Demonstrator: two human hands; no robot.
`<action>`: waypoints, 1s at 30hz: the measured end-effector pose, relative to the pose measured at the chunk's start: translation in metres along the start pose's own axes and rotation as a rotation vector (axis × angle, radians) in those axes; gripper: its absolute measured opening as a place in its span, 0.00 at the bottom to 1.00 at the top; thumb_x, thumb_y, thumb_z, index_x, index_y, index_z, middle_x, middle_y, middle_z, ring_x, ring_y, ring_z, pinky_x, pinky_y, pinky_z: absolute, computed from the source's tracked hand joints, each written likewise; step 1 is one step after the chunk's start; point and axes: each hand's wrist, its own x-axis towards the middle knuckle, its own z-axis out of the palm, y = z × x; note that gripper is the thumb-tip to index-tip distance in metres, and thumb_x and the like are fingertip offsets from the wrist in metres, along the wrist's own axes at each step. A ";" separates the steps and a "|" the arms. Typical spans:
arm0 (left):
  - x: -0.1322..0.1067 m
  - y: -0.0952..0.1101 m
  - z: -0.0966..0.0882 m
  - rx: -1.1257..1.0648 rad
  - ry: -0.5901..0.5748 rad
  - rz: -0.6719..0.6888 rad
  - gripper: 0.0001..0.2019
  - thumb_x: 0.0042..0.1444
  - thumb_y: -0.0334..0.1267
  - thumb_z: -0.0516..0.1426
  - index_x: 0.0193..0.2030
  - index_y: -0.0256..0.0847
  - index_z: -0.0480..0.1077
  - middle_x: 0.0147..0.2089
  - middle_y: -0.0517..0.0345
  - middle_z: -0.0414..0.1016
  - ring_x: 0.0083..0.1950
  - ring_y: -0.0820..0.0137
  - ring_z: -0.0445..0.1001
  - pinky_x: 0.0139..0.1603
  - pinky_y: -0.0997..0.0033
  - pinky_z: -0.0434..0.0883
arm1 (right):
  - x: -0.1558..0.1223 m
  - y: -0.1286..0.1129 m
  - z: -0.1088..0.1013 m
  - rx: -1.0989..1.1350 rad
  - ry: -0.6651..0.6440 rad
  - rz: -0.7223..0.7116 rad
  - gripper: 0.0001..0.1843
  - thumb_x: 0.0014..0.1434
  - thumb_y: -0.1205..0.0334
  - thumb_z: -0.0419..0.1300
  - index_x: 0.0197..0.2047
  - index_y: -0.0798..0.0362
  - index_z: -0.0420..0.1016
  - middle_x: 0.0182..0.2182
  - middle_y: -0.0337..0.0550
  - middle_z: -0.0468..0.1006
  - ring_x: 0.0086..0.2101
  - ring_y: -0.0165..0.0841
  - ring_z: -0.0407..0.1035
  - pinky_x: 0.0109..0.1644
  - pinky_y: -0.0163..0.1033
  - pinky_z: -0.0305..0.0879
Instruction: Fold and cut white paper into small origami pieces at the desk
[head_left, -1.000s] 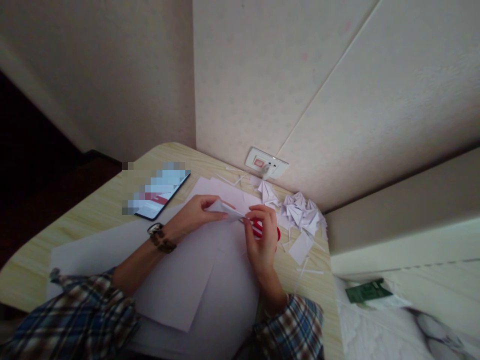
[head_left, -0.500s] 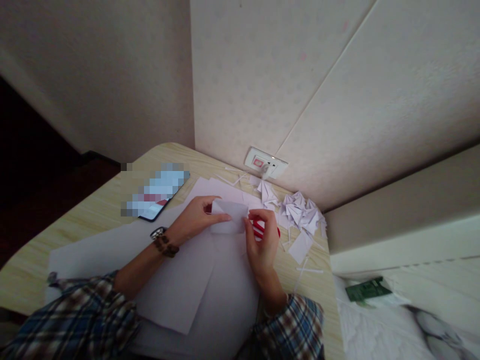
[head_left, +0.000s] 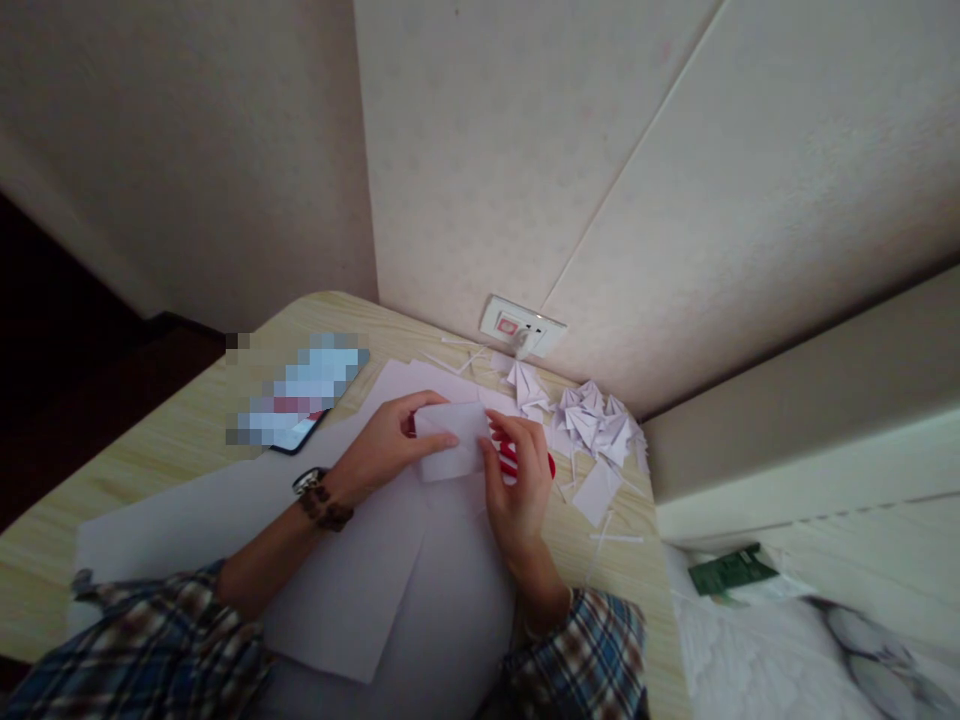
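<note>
A small white paper rectangle [head_left: 452, 443] is held between both hands above large white sheets [head_left: 360, 570] on a light wooden table [head_left: 157, 450]. My left hand [head_left: 390, 445], with a watch on the wrist, pinches the paper's left edge. My right hand [head_left: 517, 490] pinches its right edge. Red scissors [head_left: 529, 460] lie on the table, partly hidden behind my right hand.
A phone [head_left: 300, 395] lies at the table's left. A heap of folded white paper pieces [head_left: 596, 425] and thin paper strips sit at the right, by a wall socket [head_left: 521, 328]. A green packet [head_left: 731, 570] lies on the bedding beyond the table's right edge.
The paper, seen as a narrow folded piece a second ago, now shows as a flat rectangle facing me. Both hands stay on its edges, having shifted slightly left with the view.
</note>
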 end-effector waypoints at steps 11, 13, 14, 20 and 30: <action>-0.003 0.005 -0.001 0.072 0.038 0.020 0.10 0.49 0.43 0.65 0.35 0.40 0.77 0.35 0.60 0.80 0.36 0.66 0.77 0.33 0.73 0.72 | -0.003 0.002 -0.002 -0.115 0.003 -0.161 0.23 0.64 0.75 0.54 0.57 0.42 0.74 0.39 0.43 0.73 0.40 0.33 0.71 0.43 0.39 0.75; -0.002 0.004 -0.001 0.095 0.056 0.028 0.09 0.49 0.41 0.64 0.36 0.40 0.77 0.36 0.59 0.81 0.37 0.66 0.77 0.33 0.72 0.71 | -0.003 0.001 -0.002 -0.116 -0.007 -0.166 0.22 0.64 0.74 0.54 0.55 0.43 0.74 0.38 0.43 0.74 0.39 0.33 0.72 0.42 0.39 0.74; -0.002 0.004 -0.001 0.104 0.065 0.030 0.09 0.49 0.41 0.64 0.37 0.40 0.77 0.37 0.59 0.81 0.37 0.66 0.76 0.33 0.73 0.71 | -0.003 0.001 -0.002 -0.101 -0.011 -0.152 0.21 0.63 0.74 0.54 0.54 0.44 0.74 0.38 0.43 0.75 0.39 0.34 0.72 0.42 0.39 0.74; -0.003 0.001 -0.001 0.067 0.104 0.027 0.24 0.46 0.40 0.66 0.51 0.41 0.69 0.42 0.57 0.79 0.37 0.65 0.77 0.34 0.70 0.72 | -0.003 0.004 0.003 -0.019 -0.027 -0.037 0.19 0.62 0.69 0.57 0.55 0.47 0.68 0.34 0.38 0.76 0.33 0.32 0.73 0.40 0.40 0.74; -0.003 0.004 0.001 0.054 0.081 0.035 0.15 0.48 0.43 0.64 0.41 0.38 0.71 0.38 0.56 0.80 0.40 0.62 0.78 0.40 0.66 0.75 | -0.003 0.005 0.004 -0.082 -0.131 -0.046 0.23 0.62 0.69 0.56 0.59 0.45 0.69 0.39 0.43 0.75 0.39 0.36 0.72 0.44 0.43 0.73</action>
